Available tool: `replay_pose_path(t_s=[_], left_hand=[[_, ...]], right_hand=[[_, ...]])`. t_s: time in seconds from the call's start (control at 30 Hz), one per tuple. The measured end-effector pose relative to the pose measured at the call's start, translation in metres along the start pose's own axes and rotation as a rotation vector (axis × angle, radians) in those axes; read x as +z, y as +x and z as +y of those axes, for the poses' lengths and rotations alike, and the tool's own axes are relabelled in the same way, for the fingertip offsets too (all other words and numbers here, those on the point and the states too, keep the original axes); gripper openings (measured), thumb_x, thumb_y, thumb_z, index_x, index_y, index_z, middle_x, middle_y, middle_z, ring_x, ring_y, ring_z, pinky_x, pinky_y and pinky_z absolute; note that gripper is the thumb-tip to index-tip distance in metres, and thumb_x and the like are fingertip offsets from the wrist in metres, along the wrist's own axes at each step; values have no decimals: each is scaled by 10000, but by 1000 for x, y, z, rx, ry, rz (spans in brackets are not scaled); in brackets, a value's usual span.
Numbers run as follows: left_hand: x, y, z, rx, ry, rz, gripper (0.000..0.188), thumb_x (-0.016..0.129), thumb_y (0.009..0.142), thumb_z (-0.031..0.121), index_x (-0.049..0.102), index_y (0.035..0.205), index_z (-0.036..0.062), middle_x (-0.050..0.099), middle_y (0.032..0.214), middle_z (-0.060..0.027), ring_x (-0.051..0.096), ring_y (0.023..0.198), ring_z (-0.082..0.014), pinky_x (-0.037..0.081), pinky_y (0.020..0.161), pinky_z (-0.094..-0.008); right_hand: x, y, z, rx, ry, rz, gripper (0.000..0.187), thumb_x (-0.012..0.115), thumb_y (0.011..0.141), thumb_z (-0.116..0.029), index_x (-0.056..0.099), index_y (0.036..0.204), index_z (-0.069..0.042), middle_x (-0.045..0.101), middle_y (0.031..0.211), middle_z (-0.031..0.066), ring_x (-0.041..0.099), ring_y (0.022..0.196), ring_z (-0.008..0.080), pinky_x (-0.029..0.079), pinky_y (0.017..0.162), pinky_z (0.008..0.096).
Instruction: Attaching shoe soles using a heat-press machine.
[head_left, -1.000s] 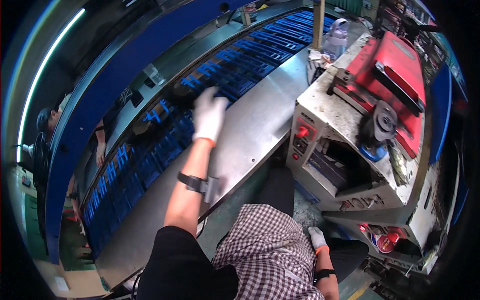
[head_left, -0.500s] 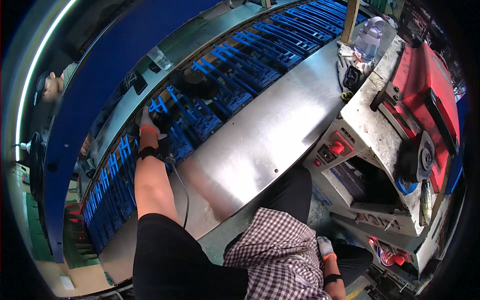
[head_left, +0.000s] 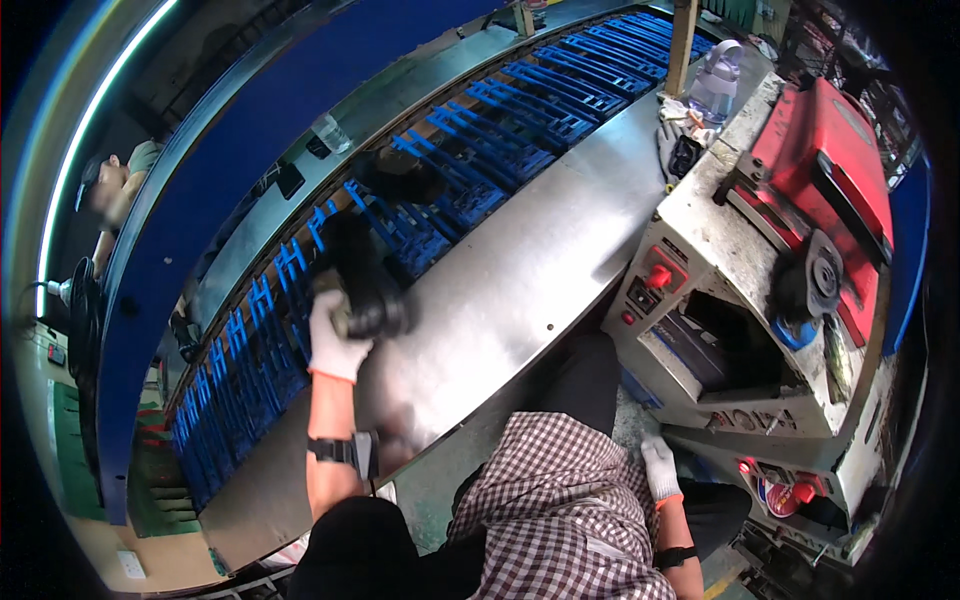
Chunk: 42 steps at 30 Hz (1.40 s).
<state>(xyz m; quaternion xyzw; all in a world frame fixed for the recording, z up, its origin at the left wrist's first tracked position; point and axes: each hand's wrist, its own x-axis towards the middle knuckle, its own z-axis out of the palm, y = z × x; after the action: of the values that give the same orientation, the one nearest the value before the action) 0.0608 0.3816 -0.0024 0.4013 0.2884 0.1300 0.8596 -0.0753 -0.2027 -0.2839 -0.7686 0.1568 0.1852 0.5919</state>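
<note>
My left hand (head_left: pixel 334 340), in a white glove with an orange cuff, grips a black boot-shaped item (head_left: pixel 372 285) near the conveyor's near edge. Motion blurs the item, so its exact kind is hard to make out. It is tilted, its upper part over the blue slats (head_left: pixel 270 320) and its lower end over the metal ledge (head_left: pixel 500 290). Low on the right, beside the checkered apron (head_left: pixel 560 490), my right hand (head_left: pixel 658 466) in a matching glove rests by my thigh, fingers loosely extended with nothing seen in them.
Another dark item (head_left: pixel 400 175) lies farther along the conveyor. A red-topped machine (head_left: pixel 830 180) stands at right. A clear bottle (head_left: pixel 715 85) and gloves (head_left: pixel 668 150) sit at the ledge's far end. A blue beam (head_left: pixel 230 180) crosses the left; beyond it is another person (head_left: pixel 115 190).
My left hand has drawn back from the conveyor toward me, bringing the black boot-shaped item with it. My right hand has shifted slightly upward beside my thigh.
</note>
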Motion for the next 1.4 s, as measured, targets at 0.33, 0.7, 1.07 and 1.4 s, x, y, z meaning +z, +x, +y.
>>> replay_pose_path(t_s=[0.33,0.7,1.07,1.4], left_hand=[[167,-171,-154,-340,-2,-966,1064,818,673,188,347,1609,5,482,1579,-250,519,1431,-411,416,1235,-527],[429,-310,-173,650,387,-1635,1127,750,925,564,137,1690,6,343,1679,-251,298,1588,-360,195,1300,-470],[659,-459,-189,751,119,-1486,390,577,964,366,755,1071,35,749,1111,-207,703,1034,-317,526,951,-422],[779,-476,-196,1611,816,-1553,333,564,910,229,737,1091,10,749,1025,-206,676,936,-304,509,874,-434]], right_hand=[[-14,-104,-319,-844,-12,-249,1106,767,896,-285,55,1703,-28,59,1773,206,71,1644,307,113,1319,403],[-256,-267,-348,-728,387,515,1024,769,869,-473,328,1623,60,420,1648,186,421,1514,271,272,1275,392],[-521,-130,-330,-156,-537,932,916,719,817,-537,515,1556,-36,586,1501,261,564,1399,362,407,1197,365],[-526,-113,-317,44,-874,661,1010,630,817,-730,313,1681,-315,366,1580,403,453,1428,555,399,1184,533]])
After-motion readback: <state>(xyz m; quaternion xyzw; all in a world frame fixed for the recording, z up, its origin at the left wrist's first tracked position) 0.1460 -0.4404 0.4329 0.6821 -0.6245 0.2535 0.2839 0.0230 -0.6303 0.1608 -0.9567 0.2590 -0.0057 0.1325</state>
